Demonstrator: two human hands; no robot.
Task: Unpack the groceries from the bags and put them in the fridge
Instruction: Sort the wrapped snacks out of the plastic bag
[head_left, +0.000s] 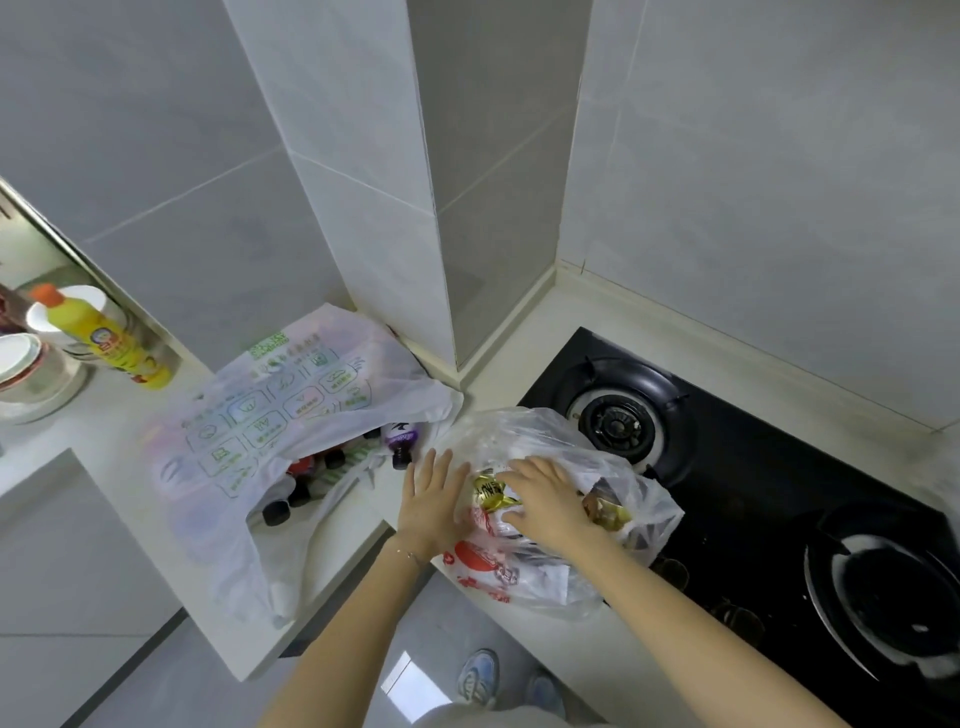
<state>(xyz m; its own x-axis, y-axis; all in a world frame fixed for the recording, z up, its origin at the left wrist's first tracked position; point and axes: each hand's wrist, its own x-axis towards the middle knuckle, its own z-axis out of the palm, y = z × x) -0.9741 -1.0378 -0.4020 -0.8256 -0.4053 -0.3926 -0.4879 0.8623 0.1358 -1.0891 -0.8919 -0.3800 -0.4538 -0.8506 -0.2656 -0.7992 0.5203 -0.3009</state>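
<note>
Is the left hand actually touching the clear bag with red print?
Touching. The head view shows the left hand lying flat against the clear bag, no gap between them.

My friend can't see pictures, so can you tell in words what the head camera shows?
A person's left hand and right hand rest on a clear plastic bag of groceries, which lies on a white counter and partly over a black gas stove. To its left a white bag lies open with dark-capped bottles showing.
</note>
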